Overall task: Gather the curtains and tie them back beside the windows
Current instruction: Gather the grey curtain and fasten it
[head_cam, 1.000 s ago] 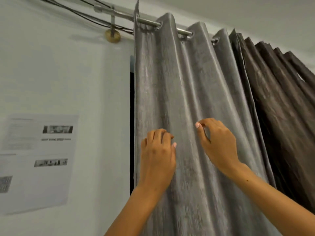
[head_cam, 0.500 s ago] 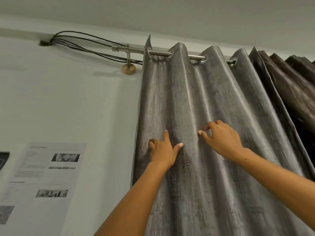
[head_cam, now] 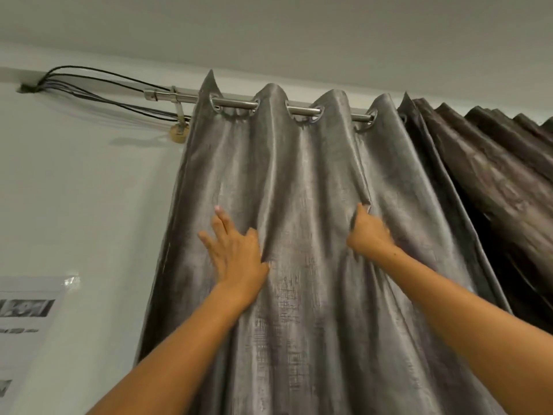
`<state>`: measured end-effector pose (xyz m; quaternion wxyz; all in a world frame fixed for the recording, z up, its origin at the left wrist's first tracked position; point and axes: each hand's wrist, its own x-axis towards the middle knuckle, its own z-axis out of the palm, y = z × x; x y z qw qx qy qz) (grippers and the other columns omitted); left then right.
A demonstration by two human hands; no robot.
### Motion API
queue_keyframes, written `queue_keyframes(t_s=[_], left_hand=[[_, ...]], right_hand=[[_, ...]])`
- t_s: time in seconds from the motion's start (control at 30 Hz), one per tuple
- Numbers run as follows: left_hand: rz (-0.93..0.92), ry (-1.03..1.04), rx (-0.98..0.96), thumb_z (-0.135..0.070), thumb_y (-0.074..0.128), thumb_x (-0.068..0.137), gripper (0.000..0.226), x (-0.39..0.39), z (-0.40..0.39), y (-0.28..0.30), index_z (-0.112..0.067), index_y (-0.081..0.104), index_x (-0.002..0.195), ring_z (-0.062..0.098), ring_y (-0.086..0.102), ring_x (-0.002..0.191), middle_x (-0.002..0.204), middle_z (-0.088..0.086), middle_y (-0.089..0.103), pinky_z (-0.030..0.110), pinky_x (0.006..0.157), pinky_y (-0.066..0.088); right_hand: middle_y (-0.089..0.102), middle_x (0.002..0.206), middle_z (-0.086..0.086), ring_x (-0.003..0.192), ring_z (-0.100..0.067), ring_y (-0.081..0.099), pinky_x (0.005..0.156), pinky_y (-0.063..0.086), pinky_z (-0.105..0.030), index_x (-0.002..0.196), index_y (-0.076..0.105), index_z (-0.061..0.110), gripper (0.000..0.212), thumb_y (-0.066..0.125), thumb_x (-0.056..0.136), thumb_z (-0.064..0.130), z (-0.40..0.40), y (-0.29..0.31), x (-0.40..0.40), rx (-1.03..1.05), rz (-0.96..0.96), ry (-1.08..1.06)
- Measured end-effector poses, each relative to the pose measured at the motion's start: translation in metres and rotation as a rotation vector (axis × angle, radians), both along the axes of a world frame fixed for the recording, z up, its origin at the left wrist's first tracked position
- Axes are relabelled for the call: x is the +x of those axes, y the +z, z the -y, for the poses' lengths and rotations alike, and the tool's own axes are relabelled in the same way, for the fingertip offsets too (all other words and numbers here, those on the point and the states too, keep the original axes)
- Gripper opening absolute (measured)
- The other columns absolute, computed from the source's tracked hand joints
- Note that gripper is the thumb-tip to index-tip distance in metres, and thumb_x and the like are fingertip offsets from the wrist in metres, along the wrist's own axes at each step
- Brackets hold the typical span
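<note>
Curtain [head_cam: 299, 235] below the rod [head_cam: 239, 102] looks soft and heavy; left hand [head_cam: 236, 253] presses flat with straight fingers, right hand [head_cam: 369, 232] pinches a fold, a sound hold.

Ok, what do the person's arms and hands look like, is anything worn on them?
Both forearms are bare as far as the head view shows: no sleeves, gloves, watch or bracelets. The left hand has a pale, light-pink fingernail showing on one finger. No rings show on it. The right hand is motion-blurred, so its nails and any rings cannot be made out.
</note>
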<state>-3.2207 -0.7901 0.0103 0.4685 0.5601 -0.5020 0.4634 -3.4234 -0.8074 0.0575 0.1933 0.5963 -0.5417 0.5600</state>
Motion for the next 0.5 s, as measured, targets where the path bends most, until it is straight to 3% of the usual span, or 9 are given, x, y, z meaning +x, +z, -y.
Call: queue_keyframes(t_s=[0.03, 0.1, 0.17, 0.23, 0.3, 0.37, 0.4, 0.43, 0.5], left_hand=[[-0.035, 0.047, 0.002, -0.054, 0.067, 0.076, 0.050, 0.004, 0.000, 0.004, -0.024, 0.051, 0.113, 0.048, -0.009, 0.138, 0.148, 0.036, -0.009, 0.064, 0.108, 0.005], [-0.142, 0.105, 0.052, -0.061, 0.069, 0.070, 0.072, 0.019, 0.002, 0.017, -0.030, 0.045, 0.130, 0.052, -0.028, 0.132, 0.141, 0.040, -0.027, 0.071, 0.103, -0.002], [-0.272, 0.030, 0.136, -0.061, 0.073, 0.066, 0.081, 0.034, 0.004, 0.029, -0.031, 0.042, 0.134, 0.053, -0.025, 0.133, 0.143, 0.041, -0.022, 0.074, 0.101, 0.003], [-0.338, -0.186, 0.155, -0.053, 0.079, 0.065, 0.080, 0.044, 0.008, 0.033, -0.025, 0.045, 0.132, 0.047, 0.005, 0.139, 0.148, 0.034, 0.011, 0.062, 0.105, 0.023], [-0.262, -0.478, 0.091, -0.032, 0.081, 0.070, 0.058, 0.047, 0.019, 0.033, -0.014, 0.058, 0.120, 0.029, 0.049, 0.119, 0.126, 0.016, 0.055, 0.032, 0.092, 0.042], [-0.132, -0.681, -0.045, -0.008, 0.074, 0.074, 0.013, 0.043, 0.029, 0.031, -0.007, 0.070, 0.087, 0.016, 0.063, 0.079, 0.083, 0.011, 0.068, 0.026, 0.067, 0.045], [-0.107, -0.757, -0.110, -0.002, 0.069, 0.075, 0.012, 0.038, 0.034, 0.032, -0.008, 0.065, 0.065, 0.007, 0.056, 0.058, 0.060, 0.007, 0.060, 0.022, 0.055, 0.040], [-0.097, -0.824, -0.165, 0.001, 0.064, 0.076, 0.032, 0.031, 0.036, 0.033, -0.012, 0.052, 0.049, 0.002, 0.043, 0.044, 0.046, 0.000, 0.046, 0.017, 0.045, 0.031], [-0.110, -0.966, -0.191, -0.004, 0.059, 0.082, 0.048, 0.017, 0.038, 0.037, -0.015, 0.031, 0.045, 0.007, 0.028, 0.036, 0.039, -0.007, 0.027, 0.016, 0.040, 0.019]], right_hand=[[0.044, 0.138, -0.023, 0.123, -0.039, 0.046, 0.092, 0.042, -0.042, 0.152, 0.011, 0.012, 0.071, 0.049, 0.093, 0.003, 0.005, 0.004, 0.007, -0.035, -0.065, -0.027], [0.054, 0.123, -0.020, 0.112, -0.038, 0.053, 0.080, 0.043, -0.041, 0.151, 0.012, 0.009, 0.070, 0.046, 0.091, -0.003, 0.018, 0.012, 0.027, -0.090, -0.180, -0.051], [0.056, 0.117, -0.018, 0.107, -0.038, 0.055, 0.074, 0.043, -0.040, 0.151, 0.010, 0.009, 0.072, 0.046, 0.091, -0.003, 0.026, 0.018, 0.045, -0.116, -0.258, -0.046], [0.053, 0.123, -0.019, 0.109, -0.039, 0.054, 0.078, 0.046, -0.042, 0.151, 0.012, 0.009, 0.072, 0.049, 0.090, 0.000, 0.028, 0.023, 0.055, -0.142, -0.317, -0.016], [0.049, 0.134, -0.018, 0.117, -0.039, 0.051, 0.088, 0.047, -0.044, 0.150, 0.016, 0.010, 0.072, 0.051, 0.088, 0.001, 0.029, 0.028, 0.070, -0.188, -0.391, 0.024], [0.048, 0.137, -0.017, 0.121, -0.036, 0.049, 0.095, 0.045, -0.042, 0.145, 0.030, 0.009, 0.067, 0.055, 0.084, 0.003, 0.029, 0.030, 0.092, -0.263, -0.508, 0.093], [0.053, 0.133, -0.017, 0.119, -0.035, 0.051, 0.092, 0.046, -0.039, 0.139, 0.040, 0.009, 0.060, 0.056, 0.082, 0.003, 0.029, 0.030, 0.101, -0.301, -0.568, 0.138], [0.058, 0.124, -0.017, 0.113, -0.035, 0.054, 0.085, 0.047, -0.036, 0.129, 0.049, 0.009, 0.050, 0.056, 0.080, 0.002, 0.028, 0.030, 0.107, -0.327, -0.612, 0.196], [0.061, 0.114, -0.016, 0.106, -0.034, 0.057, 0.074, 0.042, -0.032, 0.116, 0.054, 0.008, 0.036, 0.051, 0.081, -0.003, 0.026, 0.030, 0.107, -0.311, -0.623, 0.331]])
